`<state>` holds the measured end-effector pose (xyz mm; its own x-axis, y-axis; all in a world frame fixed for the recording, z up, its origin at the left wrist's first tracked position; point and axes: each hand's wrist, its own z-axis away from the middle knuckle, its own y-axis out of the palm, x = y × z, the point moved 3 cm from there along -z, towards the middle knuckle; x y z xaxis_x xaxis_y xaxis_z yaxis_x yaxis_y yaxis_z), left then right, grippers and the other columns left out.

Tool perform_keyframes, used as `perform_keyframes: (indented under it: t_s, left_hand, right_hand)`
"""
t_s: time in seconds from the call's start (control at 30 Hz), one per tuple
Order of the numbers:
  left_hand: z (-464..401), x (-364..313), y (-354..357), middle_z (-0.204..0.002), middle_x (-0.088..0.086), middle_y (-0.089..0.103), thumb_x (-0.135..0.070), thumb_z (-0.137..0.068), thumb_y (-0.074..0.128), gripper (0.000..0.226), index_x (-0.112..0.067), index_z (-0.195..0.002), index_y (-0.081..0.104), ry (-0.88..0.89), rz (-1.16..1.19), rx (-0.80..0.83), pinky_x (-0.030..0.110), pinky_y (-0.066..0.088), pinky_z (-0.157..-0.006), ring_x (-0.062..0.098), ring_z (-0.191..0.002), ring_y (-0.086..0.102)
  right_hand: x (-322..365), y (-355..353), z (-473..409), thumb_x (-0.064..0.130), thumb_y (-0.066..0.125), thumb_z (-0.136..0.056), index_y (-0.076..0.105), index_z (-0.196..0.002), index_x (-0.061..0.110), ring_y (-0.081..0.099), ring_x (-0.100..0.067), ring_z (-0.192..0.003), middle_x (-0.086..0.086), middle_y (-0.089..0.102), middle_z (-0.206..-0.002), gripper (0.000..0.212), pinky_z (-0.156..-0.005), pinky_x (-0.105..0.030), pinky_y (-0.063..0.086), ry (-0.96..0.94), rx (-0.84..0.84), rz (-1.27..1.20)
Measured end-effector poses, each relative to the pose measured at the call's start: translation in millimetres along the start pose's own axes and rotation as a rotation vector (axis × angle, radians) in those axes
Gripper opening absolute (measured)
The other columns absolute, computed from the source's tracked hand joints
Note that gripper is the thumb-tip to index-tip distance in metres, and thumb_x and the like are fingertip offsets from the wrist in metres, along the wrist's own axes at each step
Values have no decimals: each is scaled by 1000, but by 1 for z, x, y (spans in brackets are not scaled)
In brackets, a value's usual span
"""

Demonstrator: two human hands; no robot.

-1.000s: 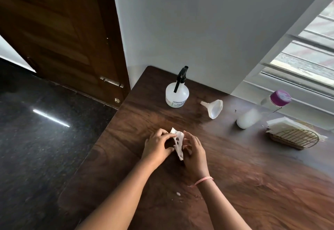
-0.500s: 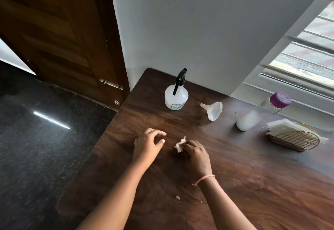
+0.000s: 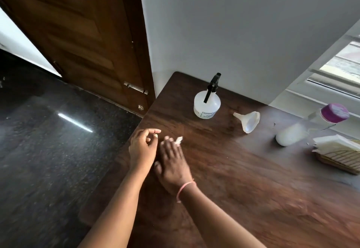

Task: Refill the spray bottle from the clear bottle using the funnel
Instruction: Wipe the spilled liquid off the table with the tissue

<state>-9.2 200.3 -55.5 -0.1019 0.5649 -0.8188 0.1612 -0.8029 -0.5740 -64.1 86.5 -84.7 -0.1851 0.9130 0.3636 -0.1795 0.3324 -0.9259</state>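
- Risk, as I judge it: the small white translucent plastic funnel [image 3: 248, 121] lies on its side, so a careless reach could roll it toward the clear bottle with the purple cap [image 3: 309, 126], which also lies tipped and could leak if the cap is loose.
- The right hand [image 3: 172, 162] pinches a crumpled white paper scrap [image 3: 178, 140] at its fingertips; the left hand [image 3: 142, 146] is loosely curled, holding nothing that shows.
- The white spray bottle with the black trigger head [image 3: 207, 104] stands upright at one o'clock from the hands, well apart; funnel and clear bottle lie toward two to three o'clock.

On the table [image 3: 253, 179], the funnel [image 3: 248, 120] lies between the spray bottle [image 3: 207, 102], left, and clear bottle [image 3: 303, 129], right.
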Motion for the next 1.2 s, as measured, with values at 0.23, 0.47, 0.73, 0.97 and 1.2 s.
perform_keyframes:
  t_s: [0.23, 0.47, 0.73, 0.97, 1.2]
  left_hand:
    - [4, -1, -8, -98, -16, 65, -28, -83, 53, 17, -37, -90, 66, -14, 34, -26, 44, 50, -84, 9, -82, 57]
    - [18, 2, -12, -100, -16, 65, -25, -85, 55, 17, -38, -88, 65, -50, 36, -41, 43, 50, -84, 8, -81, 56]
    - [40, -35, 20, -96, -14, 65, -23, -85, 57, 16, -36, -88, 66, -2, 89, 49, 37, 52, -78, 8, -79, 59]
    - [64, -45, 6, -100, -15, 62, -24, -89, 55, 17, -38, -90, 65, -22, 62, 35, 35, 53, -78, 7, -83, 57]
    - [99, -45, -4, -101, -13, 64, -26, -88, 55, 16, -36, -91, 67, -10, 57, 21, 35, 53, -80, 6, -83, 59]
  right_hand:
    - [-53, -15, 23, 56, 24, -95, 19, -152, 15, 3, -18, -148, -5, 9, -160, 70, -119, -37, -4, 70, -69, 127]
    - [-140, -46, 77, 61, 3, -87, 10, -150, -2, -3, -28, -148, -20, 4, -159, 89, -120, -42, 4, 631, -104, 107]
    - [4, 2, 112, 48, 33, -96, 16, -151, 9, -3, -18, -148, -8, 4, -160, 70, -118, -35, -2, -166, 89, 91]
    - [-192, -57, 169, 50, 19, -98, 6, -153, 14, -9, -15, -147, 0, -7, -160, 67, -119, -37, -8, 707, -92, 54]
    - [-103, -29, 173, 55, 21, -88, 11, -151, 3, -8, -24, -147, -14, -1, -159, 82, -119, -35, -9, 451, -122, -3]
